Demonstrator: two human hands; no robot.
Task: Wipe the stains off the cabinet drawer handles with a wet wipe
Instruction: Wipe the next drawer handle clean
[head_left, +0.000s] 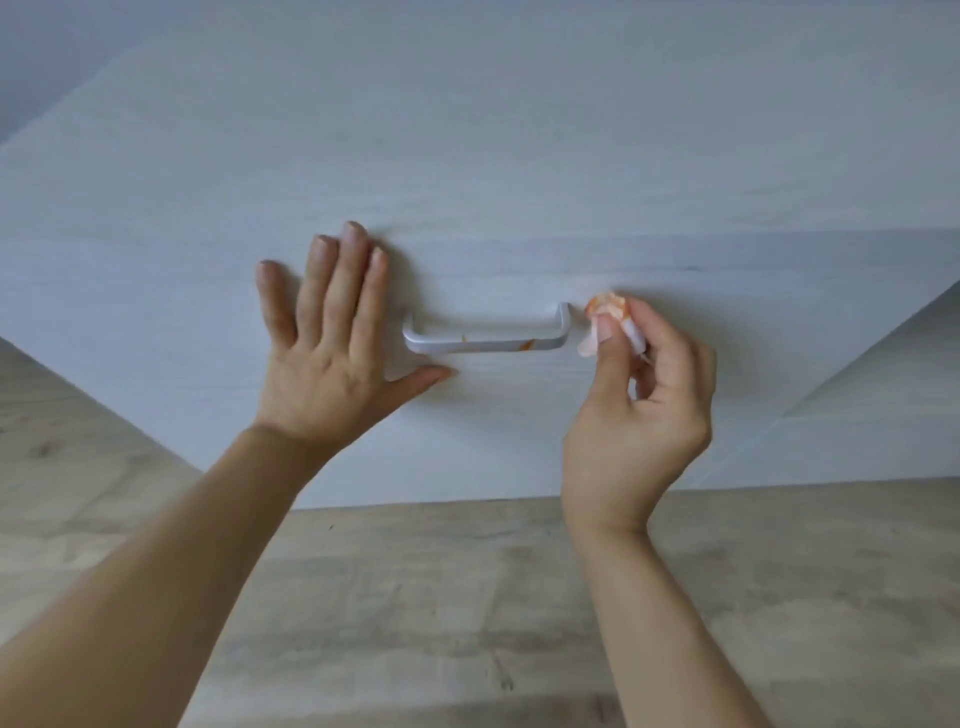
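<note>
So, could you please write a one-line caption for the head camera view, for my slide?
Left hand flat on the drawer front; right hand brings an orange-soiled wet wipe beside the stained handle.

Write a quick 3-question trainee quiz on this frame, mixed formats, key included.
1. True or false: the handle is already free of stains.
2. Multiple choice: where is the wet wipe?
A. lying on the floor
B. pinched in the right hand, just off the handle's right end
C. under the left hand
3. Fill in: the left hand lies open and ____ against the drawer front, left of the handle.

Key
1. False: orange marks show on the front bar, one near the middle and one toward the right.
2. B; the wipe itself carries orange staining.
3. flat
</note>
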